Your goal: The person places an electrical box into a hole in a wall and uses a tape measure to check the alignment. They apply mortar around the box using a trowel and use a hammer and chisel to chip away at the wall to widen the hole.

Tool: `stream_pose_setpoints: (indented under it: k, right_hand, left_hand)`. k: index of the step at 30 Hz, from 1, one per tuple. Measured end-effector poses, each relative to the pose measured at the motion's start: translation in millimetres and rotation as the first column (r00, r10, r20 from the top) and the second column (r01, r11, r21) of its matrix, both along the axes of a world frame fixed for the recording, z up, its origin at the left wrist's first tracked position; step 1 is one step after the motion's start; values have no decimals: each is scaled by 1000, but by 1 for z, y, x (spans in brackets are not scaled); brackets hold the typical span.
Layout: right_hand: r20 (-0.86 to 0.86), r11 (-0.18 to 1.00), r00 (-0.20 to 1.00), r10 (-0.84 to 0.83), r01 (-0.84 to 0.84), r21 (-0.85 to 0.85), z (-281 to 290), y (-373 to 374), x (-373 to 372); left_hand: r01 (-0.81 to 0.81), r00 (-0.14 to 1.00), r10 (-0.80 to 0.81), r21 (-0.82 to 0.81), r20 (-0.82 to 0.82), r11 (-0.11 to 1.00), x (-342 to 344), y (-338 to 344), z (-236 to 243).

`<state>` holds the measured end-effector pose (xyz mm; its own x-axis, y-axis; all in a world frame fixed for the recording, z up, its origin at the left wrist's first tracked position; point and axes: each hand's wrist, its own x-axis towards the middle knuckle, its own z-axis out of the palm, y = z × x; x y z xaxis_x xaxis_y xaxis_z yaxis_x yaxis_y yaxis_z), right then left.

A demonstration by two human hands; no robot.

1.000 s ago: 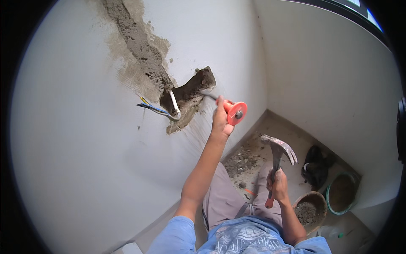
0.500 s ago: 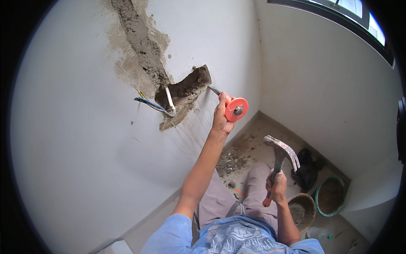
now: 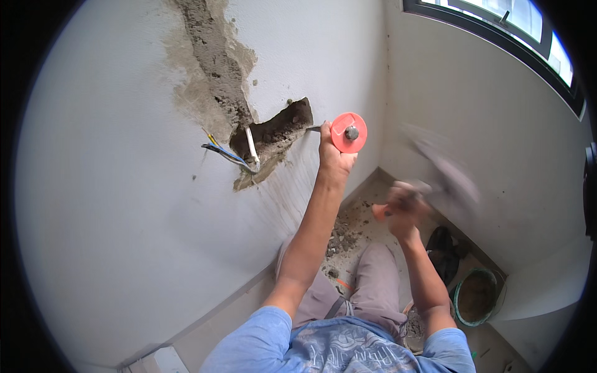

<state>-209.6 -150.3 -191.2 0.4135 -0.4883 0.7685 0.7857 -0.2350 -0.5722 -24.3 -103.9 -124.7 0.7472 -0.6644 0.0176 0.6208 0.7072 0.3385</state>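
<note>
My left hand (image 3: 336, 155) is closed round a chisel with a round orange hand guard (image 3: 349, 132); the guard hides most of the fingers. The chisel's tip touches or nearly touches the right edge of a rough hole (image 3: 273, 133) broken into the white wall. Off to the right, my right hand (image 3: 407, 208) grips a claw hammer (image 3: 449, 171) whose head is smeared by motion, raised apart from the chisel. A white conduit (image 3: 251, 144) and loose blue, yellow and black wires (image 3: 224, 154) come out at the hole's left side.
A chased groove (image 3: 211, 68) runs up the wall from the hole. Rubble (image 3: 343, 239) lies on the floor at the wall's foot. Right of my legs stand a green-rimmed bucket (image 3: 459, 298), a container of grey material (image 3: 413, 329) and a dark bag-like item (image 3: 443, 258). A dark-framed window (image 3: 497, 37) is upper right.
My right hand has lifted the hammer up from beside my leg, and it now blurs in motion. The left hand has tilted the chisel, bringing its guard higher and more face-on.
</note>
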Motion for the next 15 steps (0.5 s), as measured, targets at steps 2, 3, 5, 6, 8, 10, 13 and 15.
stream_pose_setpoints:
  k: [2, 3, 5, 6, 8, 10, 13, 15]
  right_hand:
    - [-530, 957, 807, -260, 143, -252, -7, 1, 11]
    - [-545, 970, 810, -217, 114, -217, -1, 3, 10]
    - [-394, 982, 903, -171, 125, -141, 18, 12, -12]
    - [-283, 994, 954, -101, 82, -77, 31, 15, -27]
    - [125, 1000, 992, -4, 2, 15, 63, 19, -42]
    - [471, 998, 880, 57, -38, -50, 81, 13, -53]
    - [655, 999, 755, 33, -31, -16, 59, 10, -31]
    - [-337, 752, 729, -596, 360, -553, -14, -15, 10]
  left_hand:
    - [21, 999, -22, 32, 26, 999, 14, 7, -9]
    - [2, 1000, -2, 21, 0, 1000, 17, 9, -9]
    - [-39, 998, 38, -27, -57, 999, 18, 7, -6]
    - [-48, 998, 46, -38, -51, 998, 14, 7, -4]
    - [-40, 996, 37, -38, -77, 998, 20, 12, -12]
    - [-27, 991, 22, -31, -130, 999, 9, 10, -9]
    - [-20, 999, 18, -67, -28, 998, 6, 10, -13]
    - [62, 997, -56, -99, 57, 993, 24, -1, -28]
